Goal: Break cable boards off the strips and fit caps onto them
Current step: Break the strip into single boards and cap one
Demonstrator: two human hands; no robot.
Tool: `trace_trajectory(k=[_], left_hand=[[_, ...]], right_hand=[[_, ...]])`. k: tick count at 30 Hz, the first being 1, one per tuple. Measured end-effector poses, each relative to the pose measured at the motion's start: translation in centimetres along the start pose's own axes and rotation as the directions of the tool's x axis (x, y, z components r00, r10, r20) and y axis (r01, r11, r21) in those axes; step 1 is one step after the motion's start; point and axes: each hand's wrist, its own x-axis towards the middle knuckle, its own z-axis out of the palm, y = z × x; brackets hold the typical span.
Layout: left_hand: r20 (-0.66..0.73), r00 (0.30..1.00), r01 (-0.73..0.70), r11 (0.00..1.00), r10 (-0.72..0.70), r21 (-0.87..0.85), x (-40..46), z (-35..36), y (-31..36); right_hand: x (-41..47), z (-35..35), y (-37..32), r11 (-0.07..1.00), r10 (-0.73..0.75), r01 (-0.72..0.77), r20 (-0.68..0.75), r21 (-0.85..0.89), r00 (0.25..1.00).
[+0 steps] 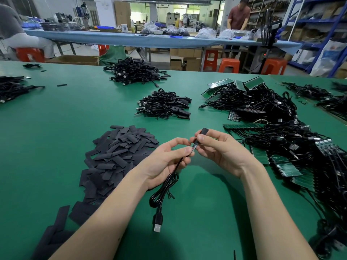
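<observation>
Left of centre on the green table (pixel 56 128), a heap of flat black caps (pixel 116 156) is spread out. At lower centre, the left hand (pixel 167 162) is curled around a thin black cable (pixel 170 180); the small board (pixel 193 146) at its end is pinched between thumb and forefinger. The cable's plug (pixel 157 222) rests on the table below. Just to the right, one black cap (pixel 201 135) is pinched by the right hand (pixel 219 151), its lower end touching the board. A small cable pile (pixel 163 104) is seen at upper centre. Along the right edge, green board strips (pixel 242 126) are tangled in cables.
</observation>
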Motion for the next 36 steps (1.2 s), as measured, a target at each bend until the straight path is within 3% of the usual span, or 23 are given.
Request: trace_trajectory(k=[6, 11, 17, 24, 36], left_hand=[[-0.023, 1.000, -0.003, 1.000, 0.003, -0.010, 0.0, 0.1, 0.1], [-0.015, 1.000, 0.000, 1.000, 0.000, 0.000, -0.1, 0.0, 0.0], [-0.052, 0.998, -0.028, 0.999, 0.027, -0.026, 0.2, 0.0, -0.3], [-0.215, 0.944, -0.206, 0.956, 0.250, 0.208, 1.2, 0.4, -1.4], [-0.311, 0.848, -0.281, 0.862, 0.429, 0.422, 1.3, 0.5, -2.0]], right_hand=[[0.2, 0.2, 0.3, 0.994, -0.087, 0.082, -0.064, -0.071, 0.994], [0.1, 0.2, 0.7, 0.999, 0.013, -0.012, 0.025, -0.038, 1.000], [0.4, 0.2, 0.9, 0.998, 0.027, -0.025, 0.033, -0.053, 0.999], [1.3, -0.2, 1.4, 1.000, -0.020, 0.020, -0.214, -0.001, 0.977], [1.3, -0.3, 1.4, 0.999, -0.013, 0.023, -0.249, 0.039, 0.968]])
